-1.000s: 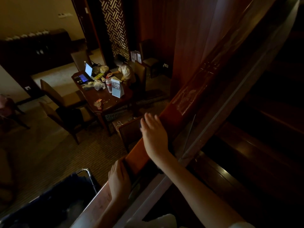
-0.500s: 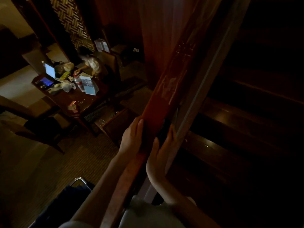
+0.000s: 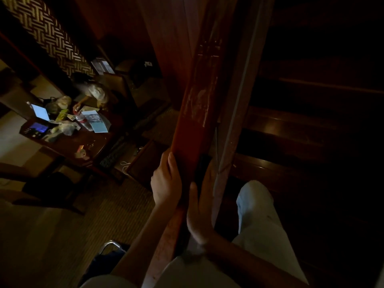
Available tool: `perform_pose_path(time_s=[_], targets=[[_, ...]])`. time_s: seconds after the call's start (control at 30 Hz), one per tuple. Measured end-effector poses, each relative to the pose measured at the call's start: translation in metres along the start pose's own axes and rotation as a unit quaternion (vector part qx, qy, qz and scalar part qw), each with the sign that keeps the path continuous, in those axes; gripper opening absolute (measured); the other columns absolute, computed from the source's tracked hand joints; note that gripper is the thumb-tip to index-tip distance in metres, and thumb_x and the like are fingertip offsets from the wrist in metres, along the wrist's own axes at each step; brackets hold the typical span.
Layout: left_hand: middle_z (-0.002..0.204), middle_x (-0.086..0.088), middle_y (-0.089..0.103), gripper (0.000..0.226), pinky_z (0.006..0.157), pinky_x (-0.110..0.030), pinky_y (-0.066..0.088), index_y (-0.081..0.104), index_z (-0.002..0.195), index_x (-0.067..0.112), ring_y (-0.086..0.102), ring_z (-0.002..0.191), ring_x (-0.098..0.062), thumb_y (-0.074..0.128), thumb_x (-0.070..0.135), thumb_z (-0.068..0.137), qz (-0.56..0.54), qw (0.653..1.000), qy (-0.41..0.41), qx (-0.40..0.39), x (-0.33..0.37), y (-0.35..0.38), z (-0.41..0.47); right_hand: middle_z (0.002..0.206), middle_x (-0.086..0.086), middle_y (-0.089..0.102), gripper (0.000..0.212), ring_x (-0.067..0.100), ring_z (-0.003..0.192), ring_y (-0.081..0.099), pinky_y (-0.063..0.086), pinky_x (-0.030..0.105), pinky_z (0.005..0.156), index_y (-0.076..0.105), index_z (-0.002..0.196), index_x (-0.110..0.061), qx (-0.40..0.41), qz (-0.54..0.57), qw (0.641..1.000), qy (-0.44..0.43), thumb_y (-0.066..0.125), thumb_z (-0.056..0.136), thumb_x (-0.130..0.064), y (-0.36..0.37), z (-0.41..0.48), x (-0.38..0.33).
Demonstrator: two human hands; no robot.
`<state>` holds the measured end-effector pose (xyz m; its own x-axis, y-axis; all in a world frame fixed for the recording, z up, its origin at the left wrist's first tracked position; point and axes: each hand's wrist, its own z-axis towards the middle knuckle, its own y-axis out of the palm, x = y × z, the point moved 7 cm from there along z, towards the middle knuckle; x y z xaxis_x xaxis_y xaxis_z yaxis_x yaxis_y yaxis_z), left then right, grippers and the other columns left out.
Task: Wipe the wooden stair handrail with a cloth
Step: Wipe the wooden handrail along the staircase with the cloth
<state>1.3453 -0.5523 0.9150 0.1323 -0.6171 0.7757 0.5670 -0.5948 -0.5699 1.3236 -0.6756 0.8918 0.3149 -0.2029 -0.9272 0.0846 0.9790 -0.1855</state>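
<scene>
Reddish wooden handrail between left hand and right hand, fingers straight.

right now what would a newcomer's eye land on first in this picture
The reddish wooden handrail running up the middle stands out first, with the left hand against its left side and the right hand flat along its right side. Above the hands the rail shows pale smudges. Down at the left, a lit laptop glows on a cluttered table.
</scene>
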Motion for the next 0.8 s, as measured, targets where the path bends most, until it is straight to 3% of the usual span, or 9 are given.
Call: perform_pose_path(time_s=[0.03,0.1,0.17,0.23,0.33,0.43,0.5,0.63,0.8], targets=[[0.078,0.019,0.058,0.047,0.051,-0.015,0.048,0.055,0.126,0.018,0.062,0.068,0.002,0.024,0.044,0.102,0.009,1.0,0.001,0.003,-0.002,0.001,0.0,0.148,-0.019,0.008,0.059,-0.027,0.133,-0.002,-0.001,-0.002,0.106,0.013,0.149,-0.026,0.029,0.015,0.999,-0.014,0.045,0.102,-0.015,-0.005,0.017,0.0],[0.116,0.02,0.058,0.047,0.073,-0.011,0.048,0.043,0.143,0.02,0.057,0.096,0.017,0.026,0.041,0.105,0.026,1.0,0.009,0.011,-0.004,0.001,0.0,0.146,-0.02,0.016,0.047,-0.033,0.128,0.006,0.008,-0.006,0.102,0.021,0.148,-0.02,0.063,0.047,0.997,0.019,0.039,0.105,-0.016,-0.014,0.07,-0.003],[0.147,0.006,0.043,0.049,0.103,-0.02,0.04,0.033,0.15,0.019,0.041,0.134,-0.001,0.03,0.035,0.104,0.034,0.998,0.051,0.022,0.001,-0.001,-0.001,0.145,-0.021,0.022,0.045,-0.033,0.126,0.015,0.016,-0.006,0.099,0.027,0.15,-0.012,0.075,0.087,0.992,0.057,0.036,0.106,-0.016,-0.017,0.114,-0.008],[0.157,-0.003,0.03,0.049,0.118,-0.031,0.027,0.03,0.15,0.012,0.026,0.147,-0.018,0.034,0.022,0.103,0.043,0.988,0.146,0.008,0.012,0.001,-0.006,0.147,-0.019,0.025,0.044,-0.026,0.129,0.022,0.023,-0.001,0.103,0.028,0.15,-0.018,0.066,0.115,0.989,0.068,0.036,0.107,-0.018,-0.016,0.108,-0.001],[0.161,-0.001,0.022,0.047,0.121,-0.04,0.02,0.028,0.151,0.014,0.021,0.149,-0.024,0.033,0.018,0.104,0.049,0.962,0.267,-0.044,0.021,0.012,-0.016,0.143,-0.018,0.041,0.038,0.001,0.133,0.042,0.041,0.027,0.109,0.041,0.14,-0.029,0.024,0.156,0.978,0.135,0.043,0.103,-0.026,-0.012,0.039,0.025],[0.161,0.001,0.023,0.048,0.122,-0.04,0.019,0.026,0.152,0.018,0.021,0.149,-0.023,0.031,0.02,0.105,0.056,0.961,0.267,-0.05,0.019,0.013,-0.015,0.12,-0.015,0.055,0.023,0.001,0.113,0.056,0.048,0.017,0.092,0.057,0.118,-0.041,0.006,0.181,0.97,0.161,0.057,0.095,-0.037,-0.017,-0.007,0.033],[0.161,0.0,0.023,0.049,0.122,-0.037,0.018,0.028,0.152,0.016,0.02,0.149,-0.022,0.032,0.018,0.104,0.06,0.962,0.26,-0.05,0.019,0.013,-0.015,0.11,-0.008,0.061,0.015,0.003,0.103,0.061,0.048,0.013,0.085,0.064,0.104,-0.039,0.013,0.187,0.97,0.155,0.063,0.091,-0.032,-0.025,0.015,0.032],[0.16,0.001,0.025,0.051,0.122,-0.036,0.018,0.03,0.151,0.016,0.02,0.149,-0.019,0.036,0.013,0.1,0.06,0.969,0.234,-0.052,0.022,0.01,-0.015,0.089,-0.01,0.072,0.008,0.004,0.088,0.068,0.051,0.017,0.076,0.071,0.096,-0.024,0.055,0.236,0.944,0.225,0.068,0.091,-0.019,-0.041,0.084,0.035],[0.158,-0.005,0.03,0.05,0.121,-0.04,0.021,0.036,0.148,0.008,0.022,0.148,-0.021,0.038,0.009,0.099,0.048,0.97,0.234,-0.052,0.027,0.009,-0.016,0.079,0.001,0.068,0.013,0.02,0.077,0.066,0.053,0.031,0.073,0.069,0.082,-0.018,-0.016,0.276,0.9,0.337,0.063,0.093,-0.018,-0.042,0.092,0.053]])
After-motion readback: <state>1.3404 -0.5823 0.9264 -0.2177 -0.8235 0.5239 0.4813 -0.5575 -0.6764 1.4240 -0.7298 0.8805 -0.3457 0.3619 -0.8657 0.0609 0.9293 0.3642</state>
